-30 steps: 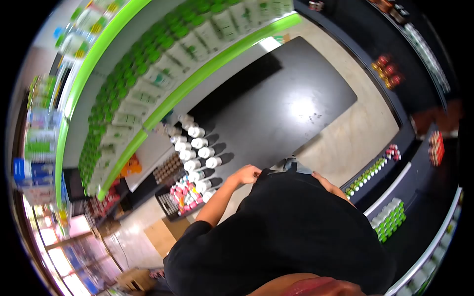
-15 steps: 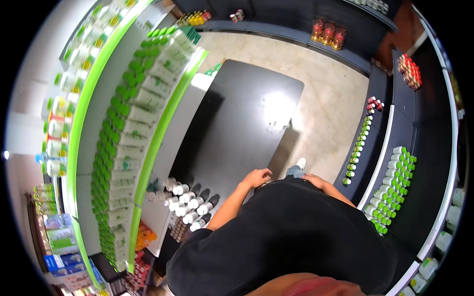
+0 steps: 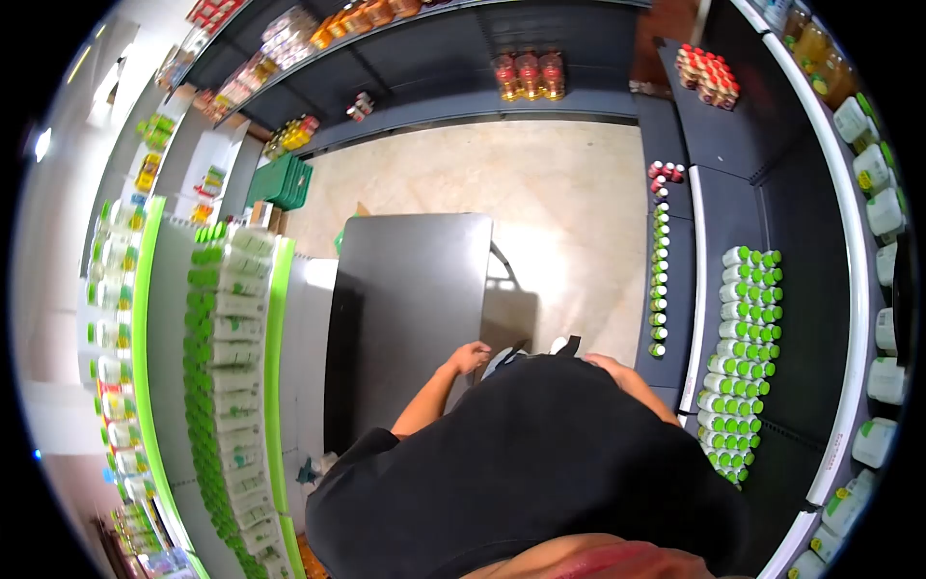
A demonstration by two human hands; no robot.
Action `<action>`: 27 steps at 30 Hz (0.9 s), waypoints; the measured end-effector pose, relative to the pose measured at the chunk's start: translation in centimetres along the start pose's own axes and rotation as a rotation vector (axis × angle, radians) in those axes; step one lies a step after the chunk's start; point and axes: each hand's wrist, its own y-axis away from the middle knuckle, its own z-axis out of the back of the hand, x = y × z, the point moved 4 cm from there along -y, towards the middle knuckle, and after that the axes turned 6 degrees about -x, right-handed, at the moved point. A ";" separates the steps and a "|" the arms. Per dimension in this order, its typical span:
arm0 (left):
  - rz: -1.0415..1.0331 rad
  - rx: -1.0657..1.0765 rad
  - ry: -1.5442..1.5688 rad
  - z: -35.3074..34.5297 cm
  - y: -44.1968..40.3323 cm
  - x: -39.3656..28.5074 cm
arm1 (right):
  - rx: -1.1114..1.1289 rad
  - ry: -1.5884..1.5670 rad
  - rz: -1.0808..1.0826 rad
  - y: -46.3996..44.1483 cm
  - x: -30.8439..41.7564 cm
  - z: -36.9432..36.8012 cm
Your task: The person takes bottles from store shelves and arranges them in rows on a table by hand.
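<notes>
My left hand (image 3: pixel 471 357) hangs over the near right edge of the dark table (image 3: pixel 415 299), its fingers curled; whether anything is in them is too small to tell. At my right side, my right hand (image 3: pixel 606 364) is beside my waist, with its fingers partly hidden by the black shirt (image 3: pixel 540 434). Past it on the right, a row of small green-capped bottles (image 3: pixel 660 261) lines a low dark shelf.
Shelves with green edges (image 3: pixel 278 357) and many green-capped bottles (image 3: pixel 236 386) stand at left. White bottles with green caps (image 3: pixel 743 357) fill part of the right shelf. Green crates (image 3: pixel 282 181) sit at the back left. Large bottles (image 3: pixel 529 77) stand on the back shelf.
The view has swung to the right, so the table and left shelves appear further left. The white bottles on the table are now mostly hidden behind my body. Both hands stay near my waist.
</notes>
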 end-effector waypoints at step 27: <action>-0.062 0.312 -0.062 2.6 -44.5 -27.1 | -0.242 0.603 1.972 46.3 63.1 7.4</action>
